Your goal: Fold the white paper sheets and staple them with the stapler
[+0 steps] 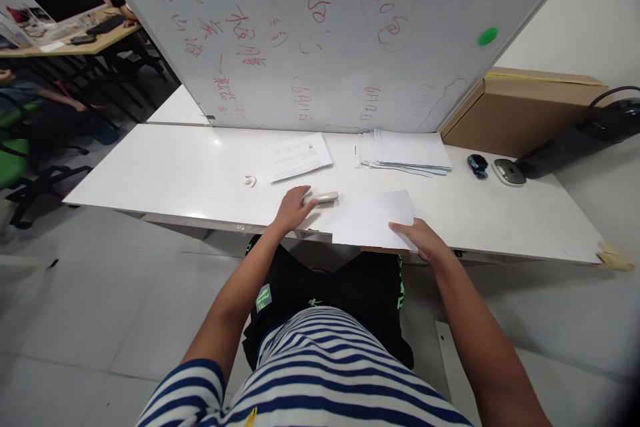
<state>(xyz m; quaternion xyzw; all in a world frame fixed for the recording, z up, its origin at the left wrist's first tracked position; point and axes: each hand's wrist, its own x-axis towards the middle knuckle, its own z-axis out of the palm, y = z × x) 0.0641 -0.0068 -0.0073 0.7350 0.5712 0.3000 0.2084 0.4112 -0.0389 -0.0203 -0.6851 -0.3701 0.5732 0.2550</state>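
My left hand (296, 207) is closed around the back end of a small pale stapler (327, 197), which lies low over the desk and points to the right. The stapler's front end meets the upper left corner of some white paper (367, 220); whether the corner is between its jaws I cannot make out. With thumb on top, my right hand (420, 237) grips the lower right edge of that paper, which reaches slightly over the desk's front edge. Beyond my left hand lies a printed stack of sheets (303, 157). A larger pile of papers (410, 150) sits behind the held paper.
The white desk (165, 167) runs across the view, with a whiteboard (330, 40) standing at its back. A small white curled thing (250, 181) lies on the left. To the right are a dark watch (478, 165), a computer mouse (509, 172) and a cardboard box (520, 107).
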